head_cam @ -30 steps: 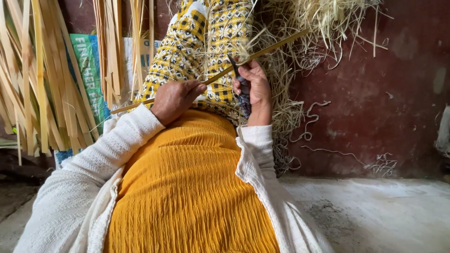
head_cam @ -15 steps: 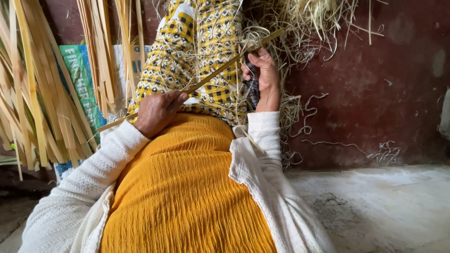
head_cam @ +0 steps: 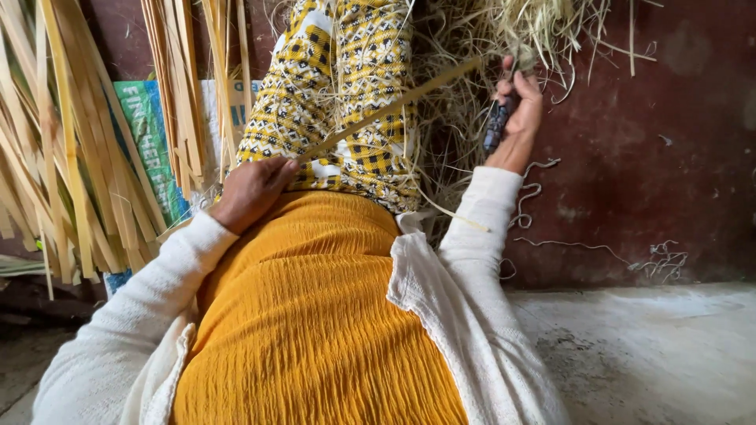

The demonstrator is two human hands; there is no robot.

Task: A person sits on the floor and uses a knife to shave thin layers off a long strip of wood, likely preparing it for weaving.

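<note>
Bamboo, pale yellow: one long thin strip point(head_cam: 386, 108) lies slantwise across my patterned yellow lap point(head_cam: 346, 86), its long axis rising from lower left to upper right. My left hand point(head_cam: 250, 191) pinches the lower end, fingers point(head_cam: 277, 170) closed on the strip just above my orange top point(head_cam: 307, 315). My right hand point(head_cam: 516, 118) is raised at the upper end, fingers wrapped tightly round a dark-handled knife point(head_cam: 494, 126) that meets the strip near its far tip; I cannot see the blade clearly. Both hands sit at opposite ends, the left nearer my body. Beyond, a tangle of pale shavings point(head_cam: 543, 31) hangs against a dark red wall point(head_cam: 677, 157). Split bamboo slats point(head_cam: 71, 157) lean at my left, over a grey concrete floor point(head_cam: 654, 354).
</note>
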